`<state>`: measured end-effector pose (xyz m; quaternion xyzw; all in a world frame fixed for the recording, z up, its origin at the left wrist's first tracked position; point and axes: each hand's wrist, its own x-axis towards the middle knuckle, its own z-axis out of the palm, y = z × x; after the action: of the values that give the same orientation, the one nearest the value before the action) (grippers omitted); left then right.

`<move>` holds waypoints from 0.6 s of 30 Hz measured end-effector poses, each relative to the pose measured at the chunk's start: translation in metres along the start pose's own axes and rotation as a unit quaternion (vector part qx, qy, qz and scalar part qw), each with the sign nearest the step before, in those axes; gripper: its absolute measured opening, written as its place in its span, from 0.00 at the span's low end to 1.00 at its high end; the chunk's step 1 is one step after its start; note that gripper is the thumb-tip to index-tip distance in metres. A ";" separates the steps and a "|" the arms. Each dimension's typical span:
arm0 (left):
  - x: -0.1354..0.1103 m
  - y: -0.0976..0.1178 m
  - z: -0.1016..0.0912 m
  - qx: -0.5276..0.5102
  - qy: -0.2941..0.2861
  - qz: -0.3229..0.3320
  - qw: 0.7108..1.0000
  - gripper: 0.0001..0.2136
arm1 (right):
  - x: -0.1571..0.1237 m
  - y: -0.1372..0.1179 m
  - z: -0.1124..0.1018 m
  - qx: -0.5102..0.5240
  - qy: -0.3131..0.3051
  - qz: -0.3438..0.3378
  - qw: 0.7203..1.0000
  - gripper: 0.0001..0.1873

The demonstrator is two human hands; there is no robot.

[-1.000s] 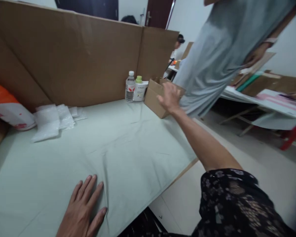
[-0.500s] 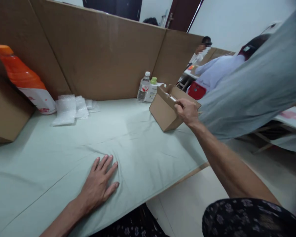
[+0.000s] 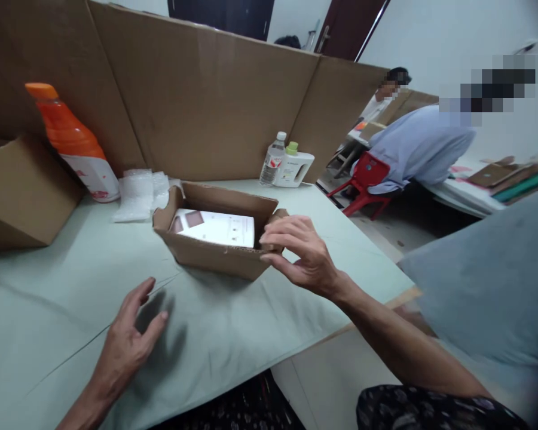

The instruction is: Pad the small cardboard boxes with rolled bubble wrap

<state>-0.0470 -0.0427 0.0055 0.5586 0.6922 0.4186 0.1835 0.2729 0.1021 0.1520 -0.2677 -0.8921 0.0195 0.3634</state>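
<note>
An open cardboard box [image 3: 210, 254] sits in the middle of the pale green table cover [image 3: 49, 310], with a white item [image 3: 217, 227] bearing brown squares inside. My right hand [image 3: 302, 254] pinches the box's right corner flap with thumb and fingers. Lifted just above the cover to the lower left of the box, my left hand [image 3: 130, 340] has its fingers apart and holds nothing.
A larger cardboard box [image 3: 24, 194] stands at the left with an orange and white bottle [image 3: 74, 143] behind it. Clear bubble bags [image 3: 137, 194], a water bottle [image 3: 272, 160] and a white jug [image 3: 296, 167] line the cardboard partition [image 3: 197, 101]. Other people sit at the right; a grey-clad person [image 3: 488, 280] is close by.
My right hand has dragged the small box from the table's far right corner to the middle. My left hand has lifted off the cover and shifted left.
</note>
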 end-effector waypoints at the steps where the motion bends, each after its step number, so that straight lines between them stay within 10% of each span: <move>1: 0.004 0.000 -0.006 -0.008 0.008 -0.032 0.999 0.32 | -0.002 -0.001 -0.001 0.003 0.017 0.012 1.000 0.10; 8: 0.033 0.008 -0.010 -0.052 0.024 -0.066 0.996 0.36 | -0.051 0.023 -0.001 0.068 0.139 0.199 0.968 0.19; 18: 0.071 0.018 0.024 -0.185 -0.037 -0.078 0.979 0.32 | -0.090 0.029 0.074 0.225 -0.071 0.300 0.924 0.28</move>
<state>-0.0405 0.0324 0.0214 0.4745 0.6368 0.5029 0.3412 0.2913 0.0946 0.0339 -0.4319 -0.7657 0.3471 0.3265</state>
